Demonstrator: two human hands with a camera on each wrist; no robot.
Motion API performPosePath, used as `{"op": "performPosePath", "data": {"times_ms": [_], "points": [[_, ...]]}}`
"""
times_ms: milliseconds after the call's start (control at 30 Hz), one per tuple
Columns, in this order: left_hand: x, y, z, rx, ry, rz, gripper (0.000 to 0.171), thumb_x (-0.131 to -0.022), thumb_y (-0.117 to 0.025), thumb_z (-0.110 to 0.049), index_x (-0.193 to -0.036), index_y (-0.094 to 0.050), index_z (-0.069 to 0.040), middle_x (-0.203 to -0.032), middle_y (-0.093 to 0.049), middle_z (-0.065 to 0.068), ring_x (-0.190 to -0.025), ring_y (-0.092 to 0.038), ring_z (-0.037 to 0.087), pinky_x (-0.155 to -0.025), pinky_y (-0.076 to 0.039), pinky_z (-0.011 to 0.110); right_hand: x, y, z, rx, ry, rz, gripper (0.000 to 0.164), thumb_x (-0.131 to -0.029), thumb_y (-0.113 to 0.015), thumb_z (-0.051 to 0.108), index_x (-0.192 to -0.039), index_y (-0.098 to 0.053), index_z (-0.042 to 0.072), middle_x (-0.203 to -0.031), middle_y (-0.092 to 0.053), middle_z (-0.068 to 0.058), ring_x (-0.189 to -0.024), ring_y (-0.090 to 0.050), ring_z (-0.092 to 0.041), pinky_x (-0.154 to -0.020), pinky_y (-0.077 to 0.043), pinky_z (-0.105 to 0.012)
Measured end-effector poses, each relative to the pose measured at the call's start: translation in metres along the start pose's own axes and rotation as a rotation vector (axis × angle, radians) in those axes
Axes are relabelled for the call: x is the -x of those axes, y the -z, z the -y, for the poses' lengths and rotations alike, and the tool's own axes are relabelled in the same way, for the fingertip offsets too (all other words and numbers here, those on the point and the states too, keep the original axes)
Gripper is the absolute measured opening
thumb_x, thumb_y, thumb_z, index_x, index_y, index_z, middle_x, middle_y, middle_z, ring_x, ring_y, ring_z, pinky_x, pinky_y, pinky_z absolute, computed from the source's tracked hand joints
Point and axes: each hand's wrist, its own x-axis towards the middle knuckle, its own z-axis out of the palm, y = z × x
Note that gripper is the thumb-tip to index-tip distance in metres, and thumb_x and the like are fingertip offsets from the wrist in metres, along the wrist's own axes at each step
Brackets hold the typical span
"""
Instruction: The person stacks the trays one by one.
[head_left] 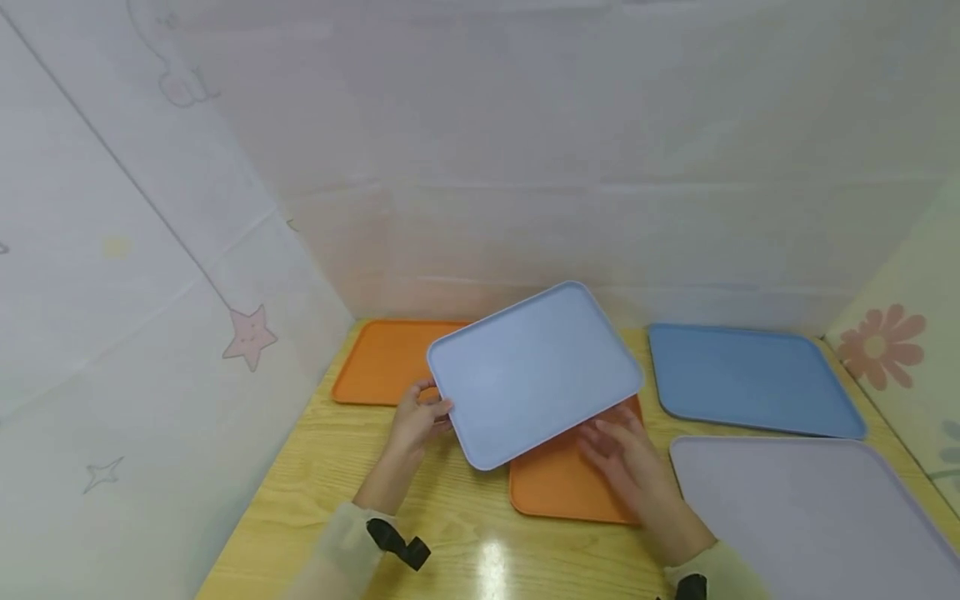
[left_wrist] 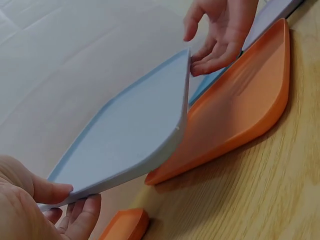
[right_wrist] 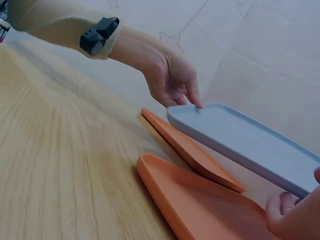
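Note:
A pale blue rectangular tray (head_left: 536, 375) is held up, tilted, above the table in the head view. My left hand (head_left: 418, 421) pinches its left edge, with the thumb on top and fingers beneath, as the left wrist view also shows. By the lower right edge is my right hand (head_left: 626, 458); its fingers (left_wrist: 212, 62) are at the rim, and its thumb stands apart from the tray. Under the pale tray, an orange tray (head_left: 570, 487) lies partly hidden on the table. A second orange tray (head_left: 382, 358) lies behind my left hand, against the back wall.
On the right, a blue tray (head_left: 753, 379) lies at the back and a larger pale lilac tray (head_left: 810, 508) in front of it. The wooden table (head_left: 300, 492) meets printed cloth walls (head_left: 487, 167) on its left, back and right.

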Motion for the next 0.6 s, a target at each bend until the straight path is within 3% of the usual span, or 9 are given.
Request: {"op": "performPosePath", "data": {"times_ms": [233,400,600], "points": [[0.009,-0.019,-0.001,-0.008,-0.041,0.023,0.052,-0.095,-0.064,0.004,-0.141,-0.040,0.000,-0.115,-0.061,0.024,-0.080,-0.070,0.021,-0.075,-0.062,0.036,0.000,-0.016,-0.003,-0.066,0.099,-0.035,0.090,-0.099,-0.051,-0.006,-0.157,0.000,0.040,-0.135,-0.040,-0.001,-0.113,-0.054,-0.018,-0.104,-0.047,-0.044],[0.015,-0.028,0.001,-0.009,-0.070,0.037,0.053,-0.095,-0.065,0.002,-0.142,-0.039,-0.002,-0.115,-0.061,0.023,-0.084,-0.070,0.022,-0.082,-0.061,0.045,-0.002,-0.022,0.002,-0.008,0.181,-0.066,0.090,-0.098,-0.050,-0.008,-0.158,-0.004,0.040,-0.133,-0.039,0.000,-0.108,-0.057,-0.016,-0.089,-0.053,-0.038],[0.023,-0.038,0.004,0.004,-0.103,0.067,0.053,-0.095,-0.064,0.003,-0.140,-0.036,-0.002,-0.105,-0.060,0.017,-0.078,-0.068,0.020,-0.076,-0.062,0.044,-0.006,-0.021,0.010,0.131,0.220,-0.108,0.094,-0.096,-0.054,-0.011,-0.159,-0.008,0.042,-0.130,-0.041,0.003,-0.106,-0.054,-0.013,-0.078,-0.054,-0.030]]}}
